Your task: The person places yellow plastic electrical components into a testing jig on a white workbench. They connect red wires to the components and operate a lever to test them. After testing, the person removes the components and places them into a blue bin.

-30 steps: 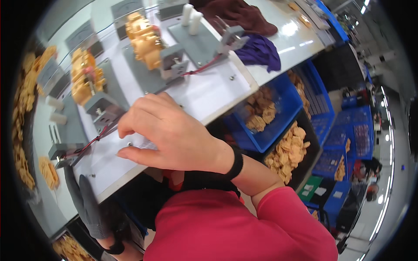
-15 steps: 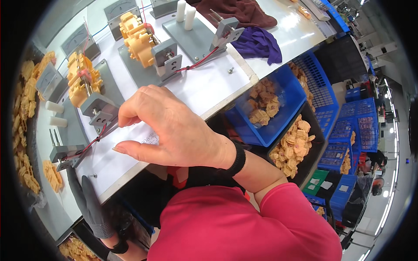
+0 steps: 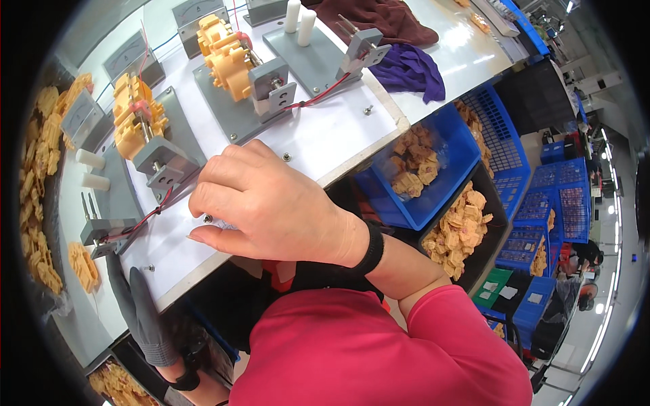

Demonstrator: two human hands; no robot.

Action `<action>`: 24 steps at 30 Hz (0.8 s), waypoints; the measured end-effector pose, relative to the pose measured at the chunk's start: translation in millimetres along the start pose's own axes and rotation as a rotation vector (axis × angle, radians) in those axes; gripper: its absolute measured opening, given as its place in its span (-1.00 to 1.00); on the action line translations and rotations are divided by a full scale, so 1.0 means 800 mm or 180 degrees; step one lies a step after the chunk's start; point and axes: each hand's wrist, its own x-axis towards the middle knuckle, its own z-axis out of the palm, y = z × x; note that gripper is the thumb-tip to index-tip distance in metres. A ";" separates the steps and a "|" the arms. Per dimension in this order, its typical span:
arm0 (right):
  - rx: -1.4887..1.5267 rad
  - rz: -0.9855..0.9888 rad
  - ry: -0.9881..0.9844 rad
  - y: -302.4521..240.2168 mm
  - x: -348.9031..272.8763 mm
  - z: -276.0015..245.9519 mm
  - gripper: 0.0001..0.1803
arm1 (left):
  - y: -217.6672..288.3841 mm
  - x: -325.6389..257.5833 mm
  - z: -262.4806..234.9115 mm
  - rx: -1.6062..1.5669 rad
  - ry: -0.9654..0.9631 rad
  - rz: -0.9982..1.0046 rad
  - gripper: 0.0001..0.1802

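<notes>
My right hand [image 3: 271, 206] lies palm down on the white board [image 3: 325, 135] at the bench's front edge, fingers curled. Its fingertips sit by a small screw [image 3: 208, 218], and something small and pale shows under them; I cannot tell whether it is gripped. Just left of the fingers stands a grey metal fixture [image 3: 162, 162] with a red wire and a yellow plastic gear part [image 3: 135, 115]. My left hand [image 3: 139, 304], in a grey glove, rests flat along the bench edge below the board, holding nothing.
A second grey fixture with a yellow gear part [image 3: 227, 54] and a third with two white pegs [image 3: 301, 20] stand farther back. Purple cloth [image 3: 406, 68] lies right. Blue bins [image 3: 420, 169] of tan parts sit under the bench; more tan parts [image 3: 34, 203] line the left.
My right hand has drawn its fingers in a little, away from the red-wired fixture. The gloved left hand has stayed put.
</notes>
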 end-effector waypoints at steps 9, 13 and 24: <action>-0.0320 -0.0131 -0.0082 0.003 0.000 0.002 -0.81 | 0.005 -0.001 0.003 0.0172 0.0032 0.0084 -0.32; -0.0283 -0.0091 -0.0167 0.004 0.000 0.001 -0.83 | 0.001 -0.001 0.003 -0.0079 -0.0112 0.0161 -0.33; -0.0432 0.0306 -0.0723 -0.012 0.012 -0.007 -0.78 | 0.006 0.000 0.000 -0.0575 -0.0061 -0.0051 -0.35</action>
